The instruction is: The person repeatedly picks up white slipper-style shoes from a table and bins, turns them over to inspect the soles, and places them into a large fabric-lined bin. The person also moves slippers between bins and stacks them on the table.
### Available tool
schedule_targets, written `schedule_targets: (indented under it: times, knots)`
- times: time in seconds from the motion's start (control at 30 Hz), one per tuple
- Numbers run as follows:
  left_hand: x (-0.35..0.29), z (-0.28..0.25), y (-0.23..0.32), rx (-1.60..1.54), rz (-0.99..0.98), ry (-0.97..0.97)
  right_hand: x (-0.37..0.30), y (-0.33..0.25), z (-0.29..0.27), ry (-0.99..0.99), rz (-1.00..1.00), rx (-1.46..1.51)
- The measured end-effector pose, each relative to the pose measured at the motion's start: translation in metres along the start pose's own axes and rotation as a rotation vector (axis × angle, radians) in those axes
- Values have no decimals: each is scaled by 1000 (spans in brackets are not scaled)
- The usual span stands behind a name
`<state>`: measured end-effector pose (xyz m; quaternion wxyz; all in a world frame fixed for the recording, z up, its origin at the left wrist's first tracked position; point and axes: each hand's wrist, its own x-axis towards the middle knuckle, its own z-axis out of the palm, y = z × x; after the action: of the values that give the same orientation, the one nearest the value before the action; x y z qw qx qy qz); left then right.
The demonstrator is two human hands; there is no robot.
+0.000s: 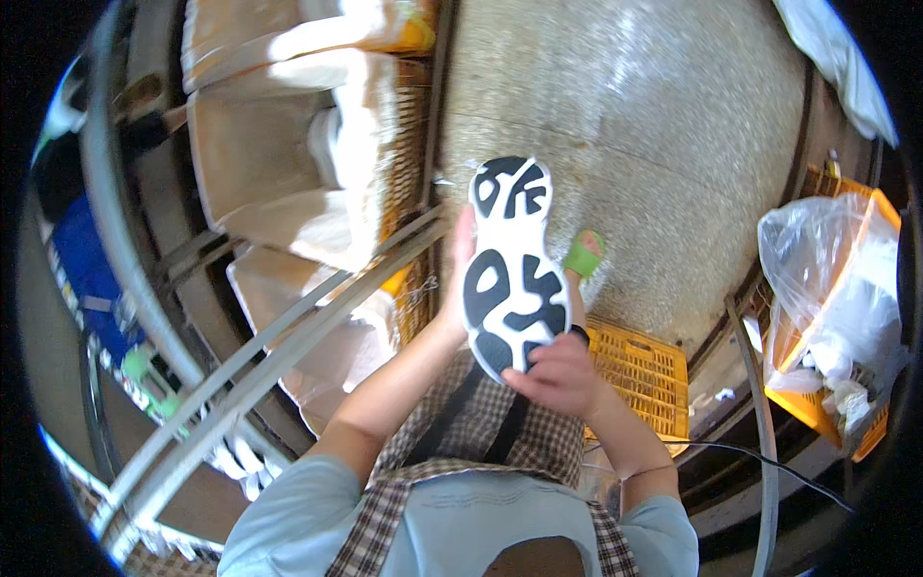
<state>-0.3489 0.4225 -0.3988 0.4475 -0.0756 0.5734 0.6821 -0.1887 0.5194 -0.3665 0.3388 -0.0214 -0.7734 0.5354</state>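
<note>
A white shoe sole (511, 236) with black tread patches is held up in front of my apron, its tread side facing up. My left hand (460, 271) grips its left edge, fingers partly hidden behind it. My right hand (558, 377) pinches the lower right end, with the thumb and fingertips over the rim. A dark band shows at my right wrist. Whatever is on the underside of the sole is hidden.
On the left stand yellow crates with white liners (274, 154), beside metal rails (288, 356). A yellow crate (639, 380) sits low on the right. Farther right, an orange crate (810, 396) holds clear plastic bags. A black cable (769, 464) runs across the lower right.
</note>
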Motion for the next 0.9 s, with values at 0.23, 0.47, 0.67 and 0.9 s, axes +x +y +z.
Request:
schedule_targets:
  times: [0.23,0.47,0.67,0.9]
  knots:
    - [-79,4,127,-495,-130,-58,54,-116,34,-74,-193,-24]
    - [-176,-47,179,-183,231,-96,92,-219,78,-158,-379,-103]
    - [-280,-115,189,1326,404,48,127,-286,99,-20,-39,27]
    - [-387,-159,181,1084,946,345,166,-337,143,-262,-135,420]
